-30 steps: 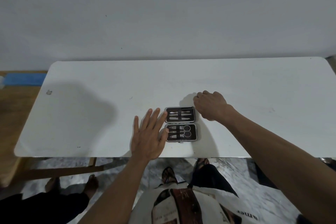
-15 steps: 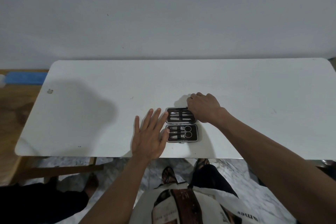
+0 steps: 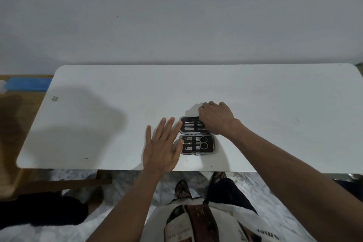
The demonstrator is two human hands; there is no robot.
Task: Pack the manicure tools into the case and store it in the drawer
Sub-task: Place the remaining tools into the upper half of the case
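A manicure case (image 3: 210, 150) with a grey rim and dark lining lies open flat near the front edge of the white table (image 3: 98, 124). Its near half holds small scissors, clippers and slim metal tools under straps. Slim metal tools (image 3: 191, 125) sit in the far half. My right hand (image 3: 215, 118) covers the right part of the far half, fingers curled down at its far edge; what they touch is hidden. My left hand (image 3: 163, 145) lies flat with fingers spread just left of the case, fingertips touching its left rim.
The table backs onto a plain grey wall. A wooden surface (image 3: 11, 133) with a blue flat object (image 3: 27, 84) stands at the left. Below the table's front edge are my legs and a marbled floor. No drawer is in view.
My right hand has moved left, from the table beside the case onto the far half of the case. My left hand has stayed in place.
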